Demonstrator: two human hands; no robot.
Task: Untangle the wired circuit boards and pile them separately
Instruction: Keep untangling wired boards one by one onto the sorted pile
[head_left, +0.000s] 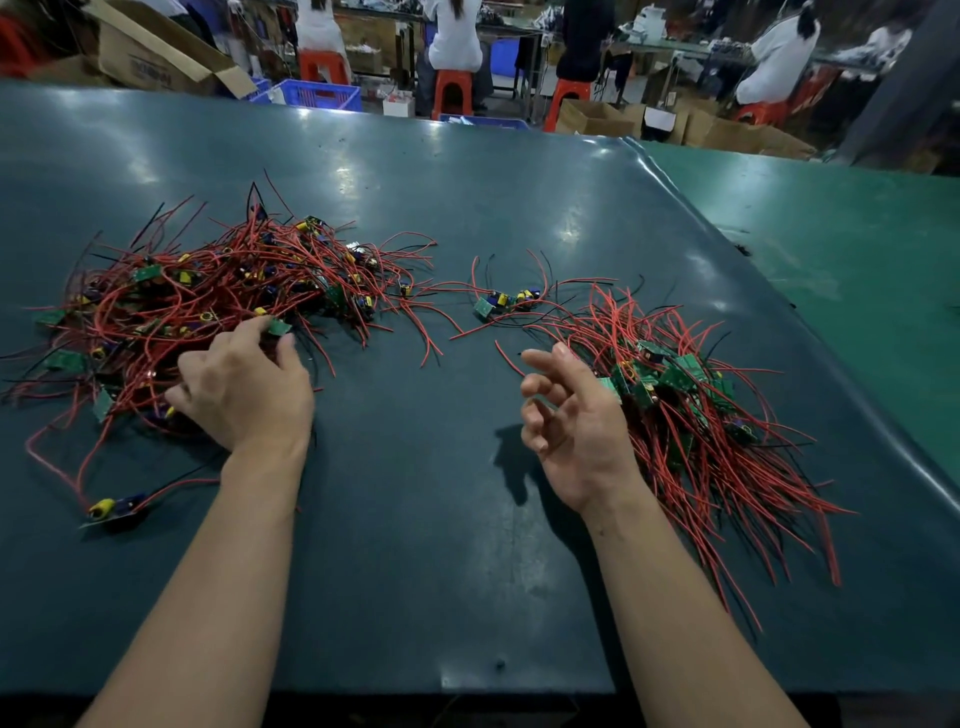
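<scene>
A tangled heap (218, 291) of small green circuit boards with red and black wires covers the left of the dark table (415, 519). My left hand (247, 387) rests on its near right edge, thumb and forefinger pinching a green board (279, 327). To the right lies a sorted pile (691, 410) with boards bunched together and wires fanned toward me. My right hand (574, 421) hovers just left of that pile, palm turned inward, fingers loosely curled and holding nothing. Two loose boards (501, 302) lie between the heaps.
One stray board (117, 508) with a yellow part lies near the front left. A green mat (852, 260) covers the table's right side. Behind the table stand cardboard boxes (156, 57), a blue crate (322, 96) and several seated people on orange stools.
</scene>
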